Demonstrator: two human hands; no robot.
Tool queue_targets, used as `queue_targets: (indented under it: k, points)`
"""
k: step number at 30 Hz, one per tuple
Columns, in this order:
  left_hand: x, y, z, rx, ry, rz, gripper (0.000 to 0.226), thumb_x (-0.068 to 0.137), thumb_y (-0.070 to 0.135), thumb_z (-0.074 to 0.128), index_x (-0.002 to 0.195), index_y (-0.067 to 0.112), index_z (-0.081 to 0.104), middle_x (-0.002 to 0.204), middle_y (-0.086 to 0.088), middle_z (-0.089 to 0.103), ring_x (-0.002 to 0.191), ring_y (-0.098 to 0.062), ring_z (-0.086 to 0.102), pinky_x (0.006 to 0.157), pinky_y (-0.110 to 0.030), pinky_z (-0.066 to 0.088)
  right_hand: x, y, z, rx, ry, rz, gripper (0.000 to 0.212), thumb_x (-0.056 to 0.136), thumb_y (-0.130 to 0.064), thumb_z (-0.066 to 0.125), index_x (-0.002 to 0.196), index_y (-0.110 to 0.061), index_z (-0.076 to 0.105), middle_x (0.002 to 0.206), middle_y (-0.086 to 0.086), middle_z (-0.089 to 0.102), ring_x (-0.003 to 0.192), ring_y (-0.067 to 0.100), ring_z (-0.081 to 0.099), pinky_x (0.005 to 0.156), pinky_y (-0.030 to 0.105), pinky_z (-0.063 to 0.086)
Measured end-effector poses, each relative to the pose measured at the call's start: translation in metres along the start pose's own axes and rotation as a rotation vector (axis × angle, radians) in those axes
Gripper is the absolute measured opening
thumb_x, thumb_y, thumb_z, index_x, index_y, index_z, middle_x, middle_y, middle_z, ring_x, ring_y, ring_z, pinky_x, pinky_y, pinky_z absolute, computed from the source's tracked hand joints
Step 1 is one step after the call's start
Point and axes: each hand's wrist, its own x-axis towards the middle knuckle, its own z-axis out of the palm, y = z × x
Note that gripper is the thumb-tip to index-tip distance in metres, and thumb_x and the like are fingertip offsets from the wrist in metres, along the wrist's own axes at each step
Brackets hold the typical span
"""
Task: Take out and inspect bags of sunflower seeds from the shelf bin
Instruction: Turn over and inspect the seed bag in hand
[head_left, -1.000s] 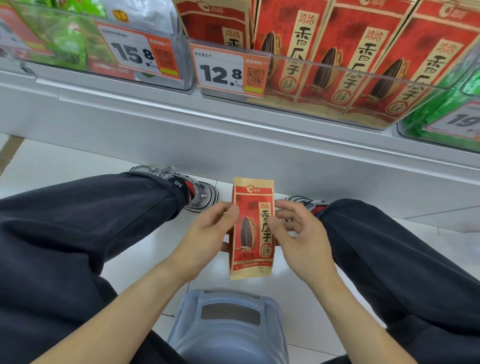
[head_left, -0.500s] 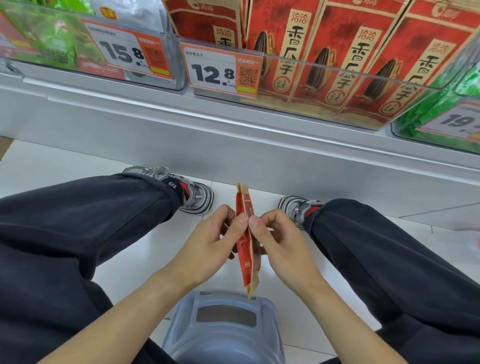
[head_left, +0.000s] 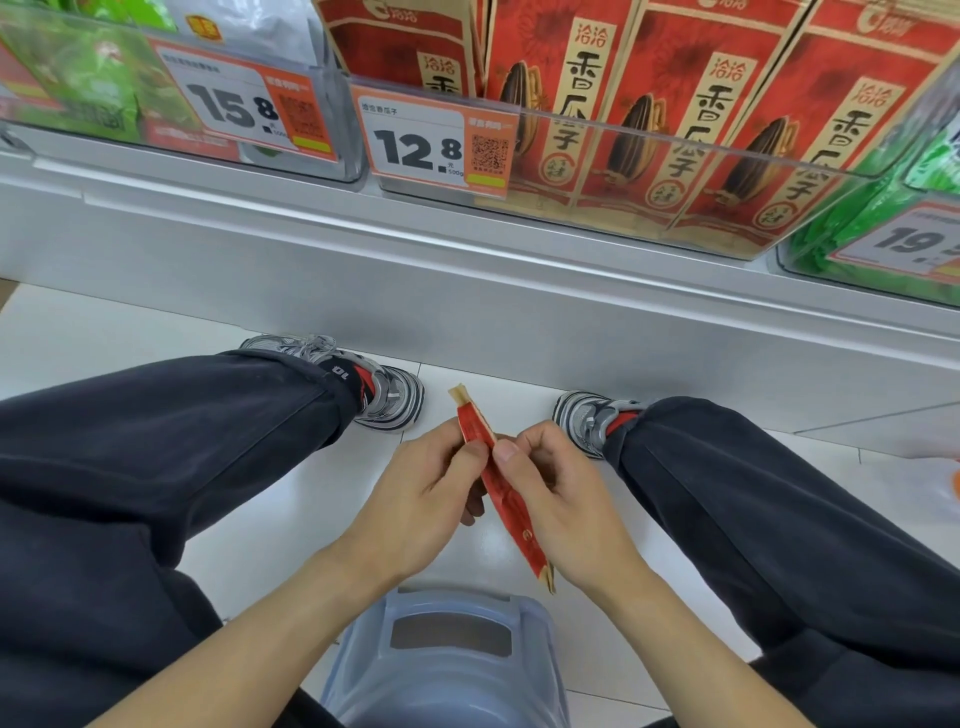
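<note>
Single head-worn view, wide-angle, looking forward and down — close over lap, shelf bin (head_left: 623, 171) ahead

Four binned seed bags (head_left: 691, 130), one held bag (head_left: 501, 493), three price tags (head_left: 434, 143)

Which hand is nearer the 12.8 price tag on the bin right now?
Left. The left hand grips the seed bag almost straight below the 12.8 price tag; the right hand holds the bag's other side, further right of the tag.
</note>
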Motion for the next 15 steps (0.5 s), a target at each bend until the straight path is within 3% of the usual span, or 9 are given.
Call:
queue_targets:
  k: [5, 9, 15]
  points:
    - [0.0010, -0.0022, 0.0009, -0.039, 0.006, 0.042, 0.027, 0.098, 0.030, 0.046, 0.086, 0.009, 0.058, 0.073, -0.012, 0.065, 0.065, -0.030, 0.063, 0.061, -0.046, 0.056, 0.0002, 0.0024, 0.0033, -0.050, 0.033, 0.003, 0.032, 0.104, -0.036, 0.052, 0.086, -0.010, 0.055, 0.067, -0.012, 0.064, 0.062, 0.011, 0.059, 0.063, 0.033, 0.051]
    - [0.0018, -0.0062, -0.0004, -0.079, -0.038, 0.030, 0.028, 0.098, 0.030, 0.048, 0.088, 0.006, 0.058, 0.075, -0.015, 0.064, 0.066, -0.029, 0.061, 0.061, -0.043, 0.054, 0.0001, 0.0032, 0.0035, -0.033, 0.056, 0.011, 0.033, 0.107, -0.032, 0.047, 0.084, -0.009, 0.054, 0.073, 0.004, 0.060, 0.075, 0.032, 0.059, 0.072, 0.050, 0.049]
    - [0.0049, -0.0095, -0.0024, -0.173, -0.068, 0.023, 0.030, 0.097, 0.027, 0.049, 0.090, 0.000, 0.059, 0.078, -0.024, 0.062, 0.065, -0.027, 0.059, 0.059, -0.039, 0.050, 0.0016, 0.0028, 0.0044, -0.016, 0.047, -0.004, 0.038, 0.105, -0.039, 0.046, 0.081, -0.010, 0.054, 0.072, 0.005, 0.060, 0.075, 0.034, 0.057, 0.071, 0.050, 0.048]
